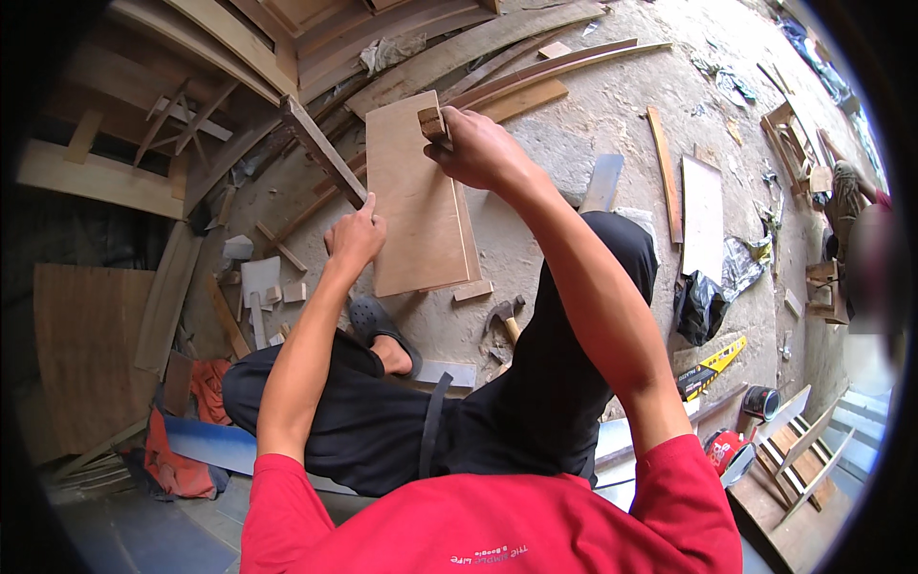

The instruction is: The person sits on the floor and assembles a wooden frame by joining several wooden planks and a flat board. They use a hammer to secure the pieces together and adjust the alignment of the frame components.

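Note:
A pale plywood board (406,191) stands on the floor in front of me, tilted, its long side running away from me. My right hand (483,151) is closed around a small wooden block (432,124) at the board's far right corner. To the left, my left hand (356,237) has curled fingers at the near end of a dark wooden bar (320,148), which slants up and away to the left. That hand is beside the board's left edge. Part of the grip is hidden by the back of the hand.
A hammer (505,320) lies between my legs, and a yellow-handled saw (712,368) is at right. Wood strips (665,172), offcuts (473,290) and a black plastic bag (701,308) litter the floor. A wooden frame (105,182) stands at left; another person (851,206) is far right.

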`<act>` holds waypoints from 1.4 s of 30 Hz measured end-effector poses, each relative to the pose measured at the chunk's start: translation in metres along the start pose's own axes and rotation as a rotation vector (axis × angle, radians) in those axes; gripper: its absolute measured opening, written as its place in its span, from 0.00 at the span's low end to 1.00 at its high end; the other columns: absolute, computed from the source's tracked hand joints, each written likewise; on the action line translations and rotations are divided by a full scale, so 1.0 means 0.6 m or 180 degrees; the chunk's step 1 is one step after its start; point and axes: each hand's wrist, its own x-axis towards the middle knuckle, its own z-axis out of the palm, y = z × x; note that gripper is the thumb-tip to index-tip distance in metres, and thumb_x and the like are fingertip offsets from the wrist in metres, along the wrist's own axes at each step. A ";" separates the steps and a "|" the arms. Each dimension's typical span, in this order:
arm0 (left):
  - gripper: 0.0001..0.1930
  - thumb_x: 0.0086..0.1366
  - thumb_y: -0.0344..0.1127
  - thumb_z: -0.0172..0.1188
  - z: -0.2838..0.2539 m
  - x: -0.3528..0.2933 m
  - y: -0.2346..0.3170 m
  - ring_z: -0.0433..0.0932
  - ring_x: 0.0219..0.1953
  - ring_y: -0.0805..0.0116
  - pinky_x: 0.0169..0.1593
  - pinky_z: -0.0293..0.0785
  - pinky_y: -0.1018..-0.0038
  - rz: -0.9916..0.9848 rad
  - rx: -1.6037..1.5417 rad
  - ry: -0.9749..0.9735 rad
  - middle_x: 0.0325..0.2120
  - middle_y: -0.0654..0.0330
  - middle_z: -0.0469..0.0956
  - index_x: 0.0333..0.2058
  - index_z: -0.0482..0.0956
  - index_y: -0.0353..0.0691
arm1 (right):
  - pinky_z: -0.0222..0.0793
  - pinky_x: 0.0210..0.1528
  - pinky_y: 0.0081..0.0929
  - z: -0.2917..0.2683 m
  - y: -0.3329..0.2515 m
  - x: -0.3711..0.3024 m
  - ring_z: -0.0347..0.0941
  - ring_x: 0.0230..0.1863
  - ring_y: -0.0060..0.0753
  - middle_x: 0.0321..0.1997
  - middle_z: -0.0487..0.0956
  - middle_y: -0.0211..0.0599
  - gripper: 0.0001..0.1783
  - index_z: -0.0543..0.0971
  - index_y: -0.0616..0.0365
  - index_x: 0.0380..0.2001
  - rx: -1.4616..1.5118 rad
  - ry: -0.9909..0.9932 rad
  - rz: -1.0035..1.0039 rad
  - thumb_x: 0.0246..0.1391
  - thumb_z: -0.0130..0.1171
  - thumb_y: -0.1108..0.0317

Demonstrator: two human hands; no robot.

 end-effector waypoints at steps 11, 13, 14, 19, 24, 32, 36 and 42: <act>0.31 0.59 0.48 0.52 -0.001 0.019 -0.010 0.76 0.48 0.44 0.52 0.70 0.54 0.0122 -0.0428 -0.0046 0.44 0.41 0.77 0.60 0.67 0.42 | 0.68 0.45 0.46 0.020 0.003 0.000 0.73 0.45 0.55 0.40 0.78 0.51 0.17 0.70 0.60 0.41 -0.0037 0.0147 0.0062 0.54 0.58 0.60; 0.32 0.57 0.50 0.53 -0.006 0.021 -0.011 0.75 0.50 0.45 0.53 0.70 0.55 0.0103 -0.0424 -0.0119 0.46 0.42 0.77 0.59 0.68 0.42 | 0.68 0.45 0.45 0.019 0.002 -0.003 0.73 0.45 0.56 0.40 0.78 0.51 0.17 0.70 0.60 0.41 -0.0005 0.0192 0.0077 0.54 0.58 0.60; 0.32 0.57 0.51 0.54 -0.008 0.024 -0.010 0.75 0.51 0.45 0.54 0.69 0.56 0.0074 -0.0361 -0.0205 0.47 0.43 0.76 0.59 0.68 0.42 | 0.68 0.45 0.45 0.017 0.002 -0.005 0.73 0.45 0.56 0.40 0.78 0.51 0.17 0.70 0.60 0.41 0.0010 0.0215 0.0086 0.55 0.58 0.60; 0.30 0.60 0.48 0.53 -0.033 0.041 0.032 0.69 0.57 0.48 0.60 0.64 0.58 0.0670 -0.0156 -0.0187 0.54 0.44 0.71 0.59 0.67 0.41 | 0.68 0.47 0.44 0.016 0.002 -0.005 0.73 0.46 0.56 0.41 0.78 0.54 0.17 0.71 0.62 0.41 -0.0058 0.0195 0.0093 0.55 0.58 0.60; 0.25 0.65 0.41 0.49 0.075 0.072 0.080 0.61 0.62 0.38 0.65 0.56 0.57 0.1236 -0.0555 0.0949 0.59 0.36 0.62 0.60 0.66 0.39 | 0.68 0.45 0.49 0.011 -0.001 -0.011 0.73 0.44 0.60 0.38 0.77 0.58 0.18 0.70 0.62 0.41 0.0053 0.0306 -0.0115 0.54 0.57 0.59; 0.24 0.65 0.39 0.47 0.106 0.064 0.092 0.62 0.59 0.31 0.63 0.57 0.52 0.1184 -0.0927 0.1386 0.57 0.33 0.63 0.59 0.67 0.39 | 0.68 0.46 0.47 0.015 0.020 -0.018 0.72 0.44 0.61 0.39 0.77 0.59 0.15 0.70 0.63 0.40 0.0143 0.0247 -0.0407 0.54 0.58 0.64; 0.24 0.64 0.38 0.47 0.105 0.062 0.096 0.63 0.57 0.30 0.62 0.58 0.50 0.1119 -0.0965 0.1423 0.57 0.33 0.64 0.58 0.68 0.39 | 0.69 0.45 0.45 0.007 0.005 -0.022 0.73 0.44 0.59 0.40 0.77 0.55 0.14 0.72 0.61 0.40 0.0192 0.0197 -0.0228 0.53 0.59 0.66; 0.25 0.65 0.39 0.46 0.090 0.063 0.091 0.60 0.61 0.32 0.64 0.56 0.53 0.1111 -0.0995 0.1107 0.60 0.34 0.60 0.60 0.66 0.40 | 0.69 0.46 0.45 0.006 0.002 -0.021 0.73 0.45 0.56 0.40 0.78 0.50 0.12 0.73 0.59 0.39 0.0115 0.0225 -0.0365 0.53 0.58 0.68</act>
